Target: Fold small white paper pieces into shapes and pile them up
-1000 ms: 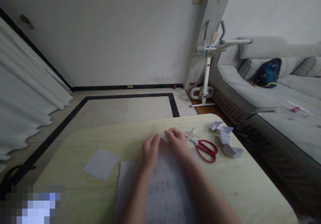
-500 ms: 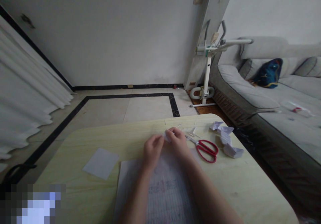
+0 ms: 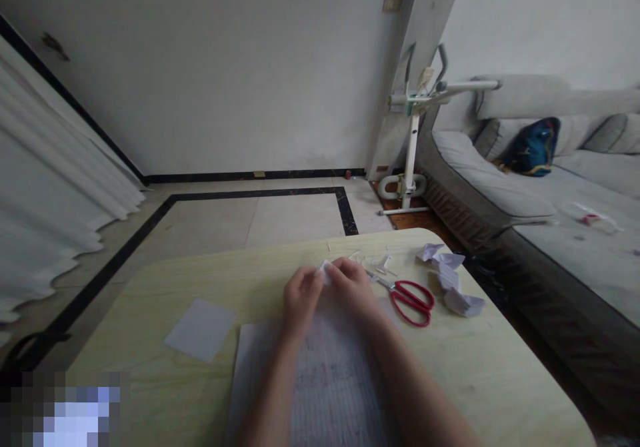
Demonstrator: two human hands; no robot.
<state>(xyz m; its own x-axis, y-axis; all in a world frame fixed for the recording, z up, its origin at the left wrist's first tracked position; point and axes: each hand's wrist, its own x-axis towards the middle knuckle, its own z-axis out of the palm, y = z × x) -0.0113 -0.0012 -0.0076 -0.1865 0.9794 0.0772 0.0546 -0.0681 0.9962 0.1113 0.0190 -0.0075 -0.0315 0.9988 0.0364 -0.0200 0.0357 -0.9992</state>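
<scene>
In the lower middle of the frame, just above center of my counter [image 3: 500,380], I have a small white paper [image 3: 325,271] pinched between both hands: my left hand [image 3: 301,300] grips its left edge, thumb and finger drawn close, and my right hand [image 3: 354,290] closes on its right side. Beneath my forearms lies a lined sheet [image 3: 335,387] covered in writing. To the right of my right hand rest red-handled scissors [image 3: 413,302], with folded paper pieces [image 3: 449,275] beyond them; at lower left lies a square paper [image 3: 201,329].
</scene>
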